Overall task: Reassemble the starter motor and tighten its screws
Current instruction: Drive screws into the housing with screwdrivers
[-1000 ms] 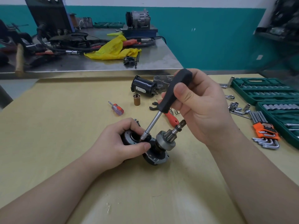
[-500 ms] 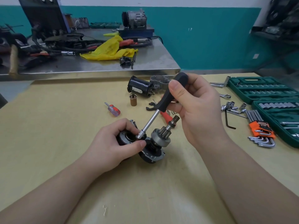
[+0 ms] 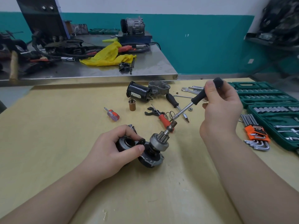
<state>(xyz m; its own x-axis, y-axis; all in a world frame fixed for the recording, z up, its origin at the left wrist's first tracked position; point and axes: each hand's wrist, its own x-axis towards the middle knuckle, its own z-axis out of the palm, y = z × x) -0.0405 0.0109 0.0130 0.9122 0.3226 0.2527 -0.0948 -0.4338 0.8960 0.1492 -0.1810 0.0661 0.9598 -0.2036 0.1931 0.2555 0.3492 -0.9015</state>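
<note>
**Starter motor part held on the surface, screwdriver lifted clear**

I see two open green tool cases (image 3: 265,96) at the right edge of the yellow surface (image 3: 56,126). The farther case holds rows of sockets in its moulded slots; the nearer case (image 3: 278,120) holds a row of sockets along its far side and long metal bars below them. A set of hex keys in an orange holder (image 3: 256,135) lies just beside the nearer case, on the surface itself.

The starter motor part (image 3: 150,149) lies near the middle of the surface. It is a dark round body with a grey drive gear and a short shaft tilted up to the right. My left hand (image 3: 116,151) has its grip clamped on the body's left end, thumb and fingers curled round it.

My right hand (image 3: 221,107) has its grip closed on the black handle of a screwdriver (image 3: 192,102). Its metal shank slopes down-left, the tip just above the shaft end; I cannot tell if they touch.

Beyond lie a black motor housing (image 3: 139,92), a small brass sleeve (image 3: 132,105), a small red screwdriver (image 3: 113,114), a red-handled tool (image 3: 163,119), a second black-handled screwdriver (image 3: 173,101) and wrenches (image 3: 191,90). A steel bench (image 3: 145,68) behind carries a yellow cloth (image 3: 108,57).
</note>
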